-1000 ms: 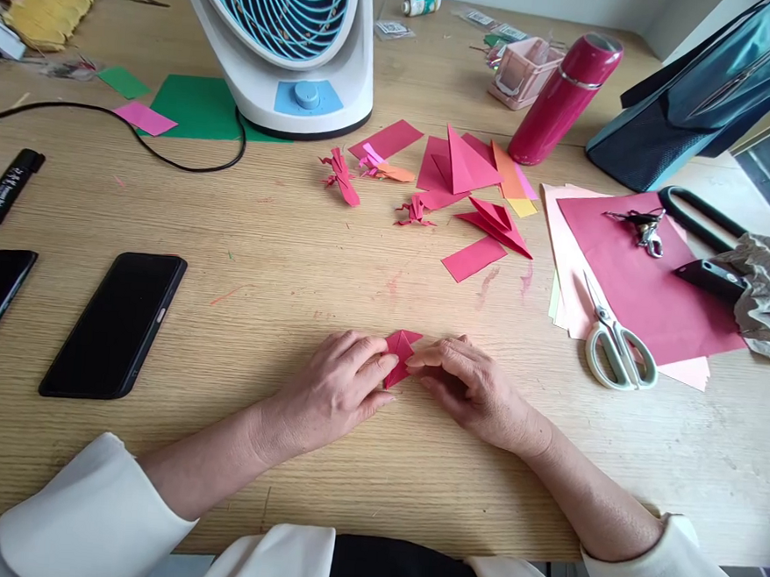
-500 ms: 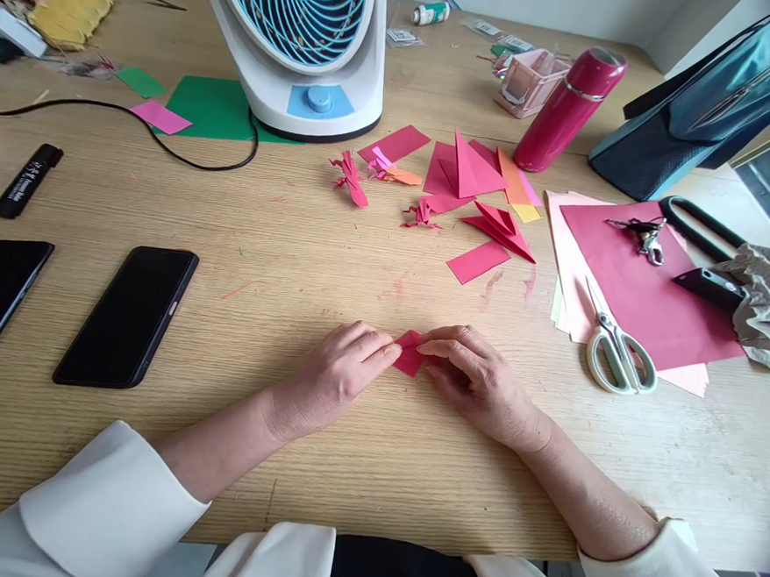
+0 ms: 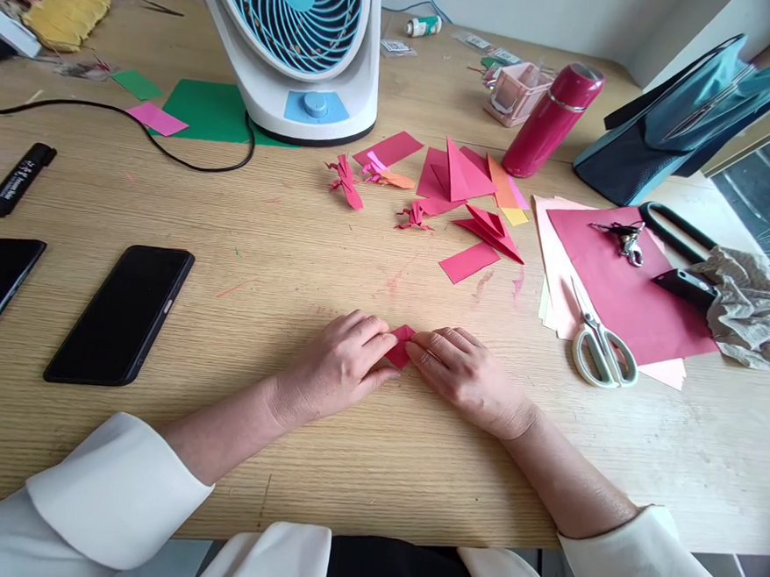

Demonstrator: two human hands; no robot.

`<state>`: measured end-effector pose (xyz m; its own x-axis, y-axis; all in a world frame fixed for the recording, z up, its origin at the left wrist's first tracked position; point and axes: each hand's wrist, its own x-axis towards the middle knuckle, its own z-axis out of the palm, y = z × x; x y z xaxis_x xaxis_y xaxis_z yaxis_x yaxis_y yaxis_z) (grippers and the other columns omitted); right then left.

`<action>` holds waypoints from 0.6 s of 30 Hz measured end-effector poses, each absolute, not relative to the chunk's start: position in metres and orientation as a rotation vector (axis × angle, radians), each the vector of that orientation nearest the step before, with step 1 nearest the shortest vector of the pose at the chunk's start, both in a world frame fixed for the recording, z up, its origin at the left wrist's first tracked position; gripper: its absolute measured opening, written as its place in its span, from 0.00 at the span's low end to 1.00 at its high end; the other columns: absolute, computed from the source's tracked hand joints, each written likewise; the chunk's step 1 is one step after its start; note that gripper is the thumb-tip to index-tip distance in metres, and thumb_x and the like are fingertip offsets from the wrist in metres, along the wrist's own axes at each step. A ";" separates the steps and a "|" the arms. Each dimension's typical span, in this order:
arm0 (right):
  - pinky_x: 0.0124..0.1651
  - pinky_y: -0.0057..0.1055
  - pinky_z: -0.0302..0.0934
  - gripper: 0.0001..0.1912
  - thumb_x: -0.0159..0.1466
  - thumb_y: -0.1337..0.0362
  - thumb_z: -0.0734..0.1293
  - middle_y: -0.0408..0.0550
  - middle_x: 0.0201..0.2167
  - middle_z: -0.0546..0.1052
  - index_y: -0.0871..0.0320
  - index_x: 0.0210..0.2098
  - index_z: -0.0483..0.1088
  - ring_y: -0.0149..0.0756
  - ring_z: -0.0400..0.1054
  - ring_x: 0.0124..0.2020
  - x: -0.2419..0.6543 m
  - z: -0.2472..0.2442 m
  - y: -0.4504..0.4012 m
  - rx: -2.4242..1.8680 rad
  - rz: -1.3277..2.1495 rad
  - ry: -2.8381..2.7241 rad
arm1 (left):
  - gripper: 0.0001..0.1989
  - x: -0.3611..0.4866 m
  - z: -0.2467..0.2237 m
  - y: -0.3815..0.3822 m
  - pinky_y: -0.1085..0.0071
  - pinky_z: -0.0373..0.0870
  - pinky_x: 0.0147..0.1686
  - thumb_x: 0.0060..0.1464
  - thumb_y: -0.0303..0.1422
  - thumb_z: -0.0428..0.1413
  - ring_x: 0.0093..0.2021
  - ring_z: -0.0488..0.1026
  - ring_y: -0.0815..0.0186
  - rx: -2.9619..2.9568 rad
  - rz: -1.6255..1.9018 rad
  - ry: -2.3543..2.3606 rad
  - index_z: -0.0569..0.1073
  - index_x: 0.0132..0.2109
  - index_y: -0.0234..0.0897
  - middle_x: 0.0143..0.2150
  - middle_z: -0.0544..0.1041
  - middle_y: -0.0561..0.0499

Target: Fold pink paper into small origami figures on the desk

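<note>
A small folded piece of red paper (image 3: 399, 351) lies on the wooden table between my two hands. My left hand (image 3: 347, 356) holds its left side, fingertips pressed on the paper. On the opposite side, the fingers of my right hand (image 3: 462, 369) are closed together on its right edge, hiding part of it. Beyond my hands sit red folded paper figures, one of them a small many-legged figure (image 3: 415, 215), along with a red paper strip (image 3: 468, 263) and a folded pointed red piece (image 3: 492, 234).
A white fan (image 3: 306, 98) stands at the back, a red thermos (image 3: 553, 120) to its right. White-handled scissors (image 3: 601, 348) rest at the right beside red paper sheets (image 3: 628, 288). Two phones, one of them black (image 3: 119, 314), and a black marker (image 3: 20, 179) lie at left.
My right hand's fingers have come down flatter over the red paper's right edge. My left thumb has shifted lower beside the paper. The view has turned slightly.
</note>
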<state>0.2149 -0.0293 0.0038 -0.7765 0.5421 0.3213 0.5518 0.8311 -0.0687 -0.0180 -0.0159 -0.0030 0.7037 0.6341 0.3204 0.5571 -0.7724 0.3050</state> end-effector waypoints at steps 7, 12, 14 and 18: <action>0.44 0.39 0.67 0.11 0.71 0.71 0.61 0.56 0.40 0.77 0.63 0.50 0.72 0.41 0.69 0.41 0.214 -0.007 -0.029 -0.947 0.130 -2.515 | 0.06 -0.014 -0.004 -0.012 0.64 0.71 0.44 0.65 0.29 0.52 0.41 0.70 0.62 2.783 0.640 0.970 0.74 0.44 0.33 0.40 0.74 0.46; 0.45 0.38 0.65 0.10 0.71 0.66 0.62 0.54 0.41 0.77 0.60 0.49 0.72 0.40 0.68 0.41 0.209 -0.003 -0.032 -0.994 0.149 -2.527 | 0.10 -0.014 -0.002 -0.016 0.66 0.70 0.41 0.67 0.26 0.49 0.39 0.69 0.63 2.835 0.644 0.972 0.74 0.40 0.33 0.37 0.74 0.47; 0.43 0.38 0.63 0.09 0.71 0.64 0.63 0.53 0.40 0.77 0.59 0.46 0.73 0.40 0.67 0.39 0.207 -0.002 -0.034 -1.014 0.091 -2.538 | 0.11 -0.014 -0.001 -0.018 0.67 0.70 0.41 0.67 0.26 0.49 0.38 0.69 0.64 2.841 0.638 0.953 0.74 0.38 0.33 0.36 0.74 0.47; 0.41 0.37 0.61 0.07 0.71 0.64 0.63 0.51 0.36 0.76 0.59 0.41 0.73 0.39 0.65 0.36 0.205 -0.004 -0.036 -1.034 0.046 -2.532 | 0.10 -0.015 -0.002 -0.020 0.68 0.69 0.40 0.66 0.25 0.50 0.37 0.69 0.65 2.779 0.680 0.934 0.74 0.37 0.33 0.36 0.74 0.48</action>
<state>0.2048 -0.0365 -0.0039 -0.6446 0.6777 0.3538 0.6645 0.7255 -0.1790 -0.0155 -0.0202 -0.0021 0.7067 0.6002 0.3744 0.5408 -0.7996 0.2611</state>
